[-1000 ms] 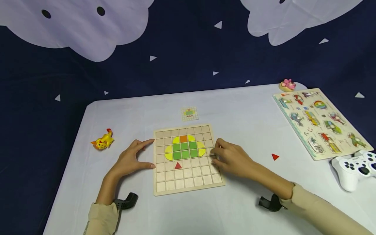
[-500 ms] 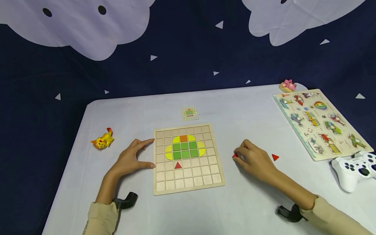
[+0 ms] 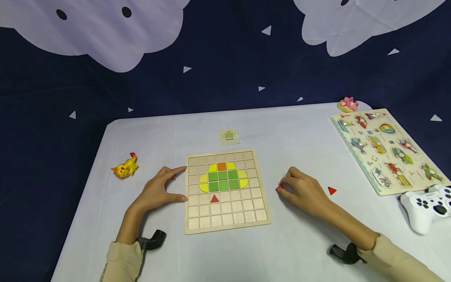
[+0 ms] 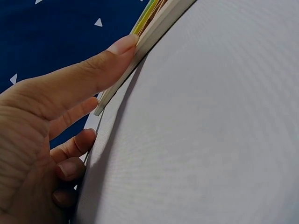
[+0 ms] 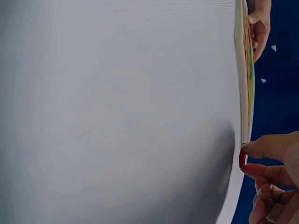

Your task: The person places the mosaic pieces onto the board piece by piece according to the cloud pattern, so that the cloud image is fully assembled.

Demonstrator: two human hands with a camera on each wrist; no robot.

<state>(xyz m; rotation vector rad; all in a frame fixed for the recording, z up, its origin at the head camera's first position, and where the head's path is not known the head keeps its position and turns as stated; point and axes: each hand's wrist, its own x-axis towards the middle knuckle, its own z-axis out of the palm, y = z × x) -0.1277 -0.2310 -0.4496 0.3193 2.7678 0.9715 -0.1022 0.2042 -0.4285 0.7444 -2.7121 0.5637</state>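
On the pale surface [image 3: 289, 133], the right hand [image 3: 304, 190] pinches a small red piece [image 3: 279, 187] right of the wooden grid board [image 3: 225, 217], whose left edge the left hand [image 3: 156, 190] touches with straight fingers.

Left hand [image 3: 156, 190] spread flat; right hand [image 3: 303, 190] fingertips pinched together

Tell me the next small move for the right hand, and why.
Probably lift the small red piece that the right hand pinches and carry it left to the wooden grid board. One red triangle already sits below the green squares, bare cells lie beside it, and the left hand touches the board's edge.
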